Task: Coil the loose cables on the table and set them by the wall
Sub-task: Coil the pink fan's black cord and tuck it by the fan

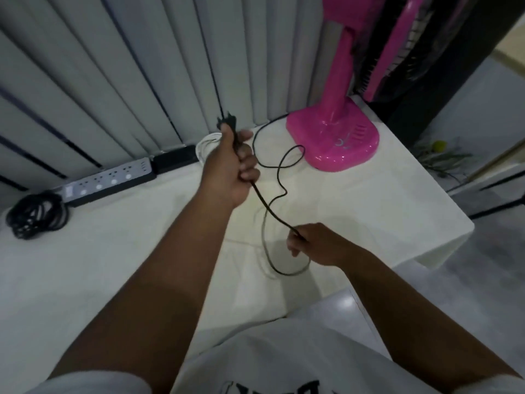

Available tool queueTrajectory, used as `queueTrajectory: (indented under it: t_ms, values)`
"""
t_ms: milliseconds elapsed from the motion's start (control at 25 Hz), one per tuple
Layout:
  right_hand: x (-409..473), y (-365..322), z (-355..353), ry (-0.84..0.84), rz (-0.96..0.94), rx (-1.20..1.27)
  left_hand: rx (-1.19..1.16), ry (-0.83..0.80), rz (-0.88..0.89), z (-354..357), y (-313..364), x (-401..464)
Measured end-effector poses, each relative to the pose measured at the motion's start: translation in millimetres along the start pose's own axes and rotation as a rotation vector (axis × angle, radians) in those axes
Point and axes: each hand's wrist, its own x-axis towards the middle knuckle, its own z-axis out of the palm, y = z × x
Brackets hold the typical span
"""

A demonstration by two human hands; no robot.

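I see the white table (369,223) with the pink fan (335,137) at its far corner; its black cable (279,177) snakes loose across the top, thin and limp, likely light; my left hand (230,169) is fisted round the plug end, my right hand (309,243) pinches the cord lower; best gripped near the plug (227,120).

A white table (355,211) fills most of the view. Behind it stands a wall of pale vertical slats (119,69) with dark gaps. To the table's right lies glossy grey floor (483,280), reflecting light. Past its far right corner rises a dark panel (443,69).
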Motion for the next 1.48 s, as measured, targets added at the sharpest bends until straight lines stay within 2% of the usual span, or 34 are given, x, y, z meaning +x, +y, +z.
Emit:
queueTrajectory:
  t_ms: [120, 240, 360, 440, 520, 600, 680, 760, 920, 1000, 1080, 1160, 1280, 1360, 1480]
  values:
    - [-7, 21, 10, -0.101, 0.049, 0.281, 0.058, 0.072, 0.151, -22, 48, -12]
    - [-11, 29, 9, -0.037, 0.047, 0.502, 0.087, 0.208, 0.247, -45, 68, -19]
    - [-12, 18, -9, 0.192, 0.037, 0.769, 0.080, 0.212, 0.186, -61, 70, -22]
    - [-8, -1, -28, 0.360, 0.000, 0.799, 0.177, 0.191, 0.136, -64, 57, -25]
    - [-2, -33, -41, 0.398, -0.053, 0.871, 0.307, 0.190, 0.113, -61, 39, -29]
    - [1, -76, -40, 0.325, -0.103, 0.948, 0.371, 0.197, 0.090, -56, 23, -34]
    - [3, -112, -29, 0.308, -0.214, 0.804, 0.345, 0.192, 0.074, -52, 15, -38]
    - [4, -135, -12, 0.385, -0.294, 0.587, 0.298, 0.153, 0.070, -53, 13, -41]
    - [11, -167, 15, 0.484, -0.203, 0.621, 0.394, 0.084, 0.120, -64, 17, -46]
    - [17, -165, 25, 0.506, -0.209, 0.300, 0.330, 0.114, 0.156, -69, 22, -47]
    - [21, -150, 36, 0.365, -0.256, 0.020, 0.161, 0.093, 0.162, -77, 35, -46]
    - [20, -128, 45, 0.220, -0.249, -0.027, 0.075, 0.028, 0.151, -89, 55, -48]
    - [18, -96, 51, 0.162, -0.232, -0.177, 0.001, -0.085, 0.064, -108, 78, -53]
    - [18, -82, 50, 0.133, -0.211, -0.200, 0.023, -0.122, 0.036, -118, 83, -55]
    - [16, -68, 40, 0.074, -0.008, -0.061, 0.070, -0.159, 0.048, -133, 88, -56]
